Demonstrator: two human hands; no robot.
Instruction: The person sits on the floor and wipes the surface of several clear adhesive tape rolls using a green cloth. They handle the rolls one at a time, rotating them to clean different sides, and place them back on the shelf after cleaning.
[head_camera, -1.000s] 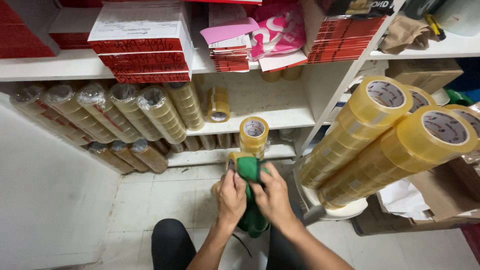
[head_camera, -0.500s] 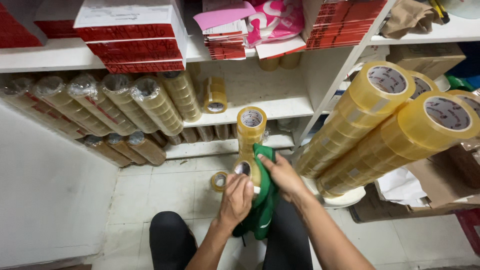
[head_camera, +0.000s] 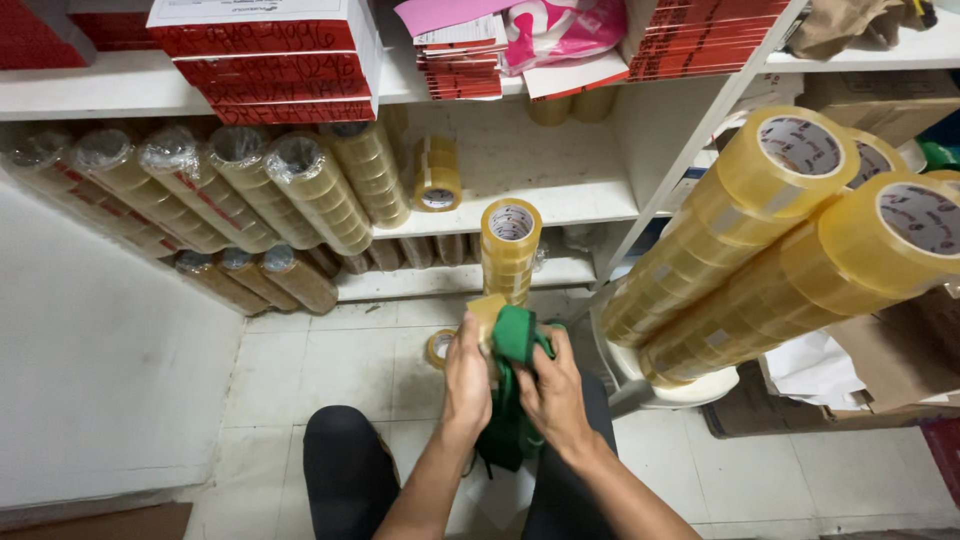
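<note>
While the wrapped tape sleeves (head_camera: 250, 190) fill the shelf on the left, the left hand (head_camera: 466, 372) closes its fingers on a single tape roll (head_camera: 487, 312) held over the lap. Just to its right, the right hand (head_camera: 553, 395) grips a green cloth (head_camera: 514, 345) draped against that roll — soft and limp, it bunches anywhere. The roll looks light and stiff but slick-faced, best pinched across its rim. Long clear tape stacks (head_camera: 790, 235) lean at far right.
</note>
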